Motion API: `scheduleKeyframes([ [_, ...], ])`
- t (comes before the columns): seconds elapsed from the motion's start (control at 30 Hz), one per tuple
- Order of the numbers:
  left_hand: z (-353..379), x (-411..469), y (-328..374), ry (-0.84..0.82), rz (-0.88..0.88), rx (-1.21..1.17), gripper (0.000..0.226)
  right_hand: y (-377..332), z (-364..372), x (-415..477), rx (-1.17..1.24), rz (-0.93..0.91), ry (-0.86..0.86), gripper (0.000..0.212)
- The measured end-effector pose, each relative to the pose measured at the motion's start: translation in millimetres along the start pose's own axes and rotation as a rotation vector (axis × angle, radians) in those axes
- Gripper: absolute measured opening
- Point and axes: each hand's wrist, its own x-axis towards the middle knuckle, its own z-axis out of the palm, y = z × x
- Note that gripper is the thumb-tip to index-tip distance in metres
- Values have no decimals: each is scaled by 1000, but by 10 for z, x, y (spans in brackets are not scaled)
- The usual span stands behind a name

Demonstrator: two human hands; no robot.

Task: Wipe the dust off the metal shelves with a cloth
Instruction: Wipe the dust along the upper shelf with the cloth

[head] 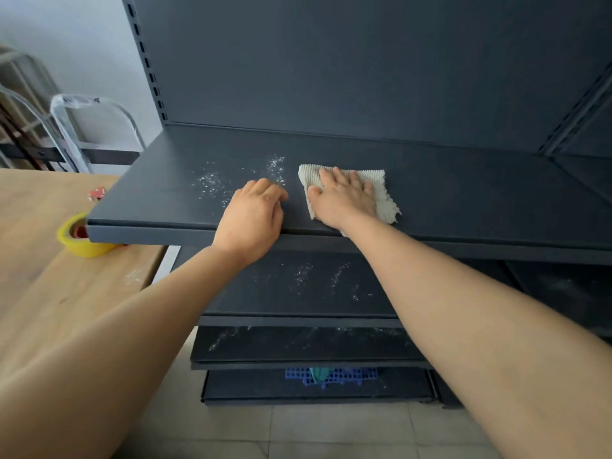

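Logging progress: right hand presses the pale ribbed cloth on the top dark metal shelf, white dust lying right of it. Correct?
No: head view shows the white dust left of the pale ribbed cloth the right hand presses on the top dark metal shelf.

A single wide-angle head view looks forward and steeply down along the person's outstretched forearms (480, 309). It sits close above the top shelf (463, 193) and faces the dark back panel (331, 61). Lower shelves (298, 286) and floor tiles (331, 432) show beneath, and a table (49, 293) shows at the left.
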Motion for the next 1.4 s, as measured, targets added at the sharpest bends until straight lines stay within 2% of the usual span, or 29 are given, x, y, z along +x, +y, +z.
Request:
scheduleKeyframes([
  [0.1, -66, -26, -147, -21, 4, 28, 25, -271, 56, -72, -3, -26, 4, 57],
  [0.2, -62, -35, -216, -40, 26, 37, 22, -255, 48, -88, 26, -36, 10, 57],
  [0.4, -30, 59, -266, -59, 61, 20, 23, -156, 39, -10, 16, 103, 68, 57],
  [0.53, -28, 159, -321, -32, 46, -15, 23, -201, 51, 165, 10, 118, 75, 58],
  [0.97, 86, 210, -393, 42, -123, -25, 22, -382, 71, 847, -29, -6, 52, 58],
  [1.1, 93, 217, -395, 45, -139, 11, 28, -512, 96, 1009, -19, -64, 43, 57],
  [1.4, 61, 205, -352, 84, -149, 57, 27, -563, 125, 793, 17, -167, 34, 55],
])
